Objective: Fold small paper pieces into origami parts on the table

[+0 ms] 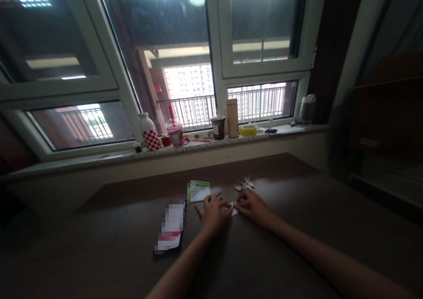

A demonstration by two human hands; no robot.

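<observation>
Between my two hands is a small piece of white and green paper (234, 209) on the dark table (280, 259). My left hand (213, 211) pinches its left side with thumb and forefinger, the other fingers spread out. At its right side, my right hand (253, 207) grips the paper with bent fingers. Just beyond my left hand lies a stack of green-edged paper sheets (199, 192). A small pile of folded paper pieces (245, 184) sits beyond my right hand. To the left of my left hand lies a phone (170, 226), its screen blurred out.
Along the windowsill (194, 147) stand a checkered white bottle (149, 132), a pink drink cup (175, 132), a dark drink cup (218, 127), a tan flask (232, 118), a yellow tape roll (249, 130), scissors (271, 131) and a clear jar (307, 109).
</observation>
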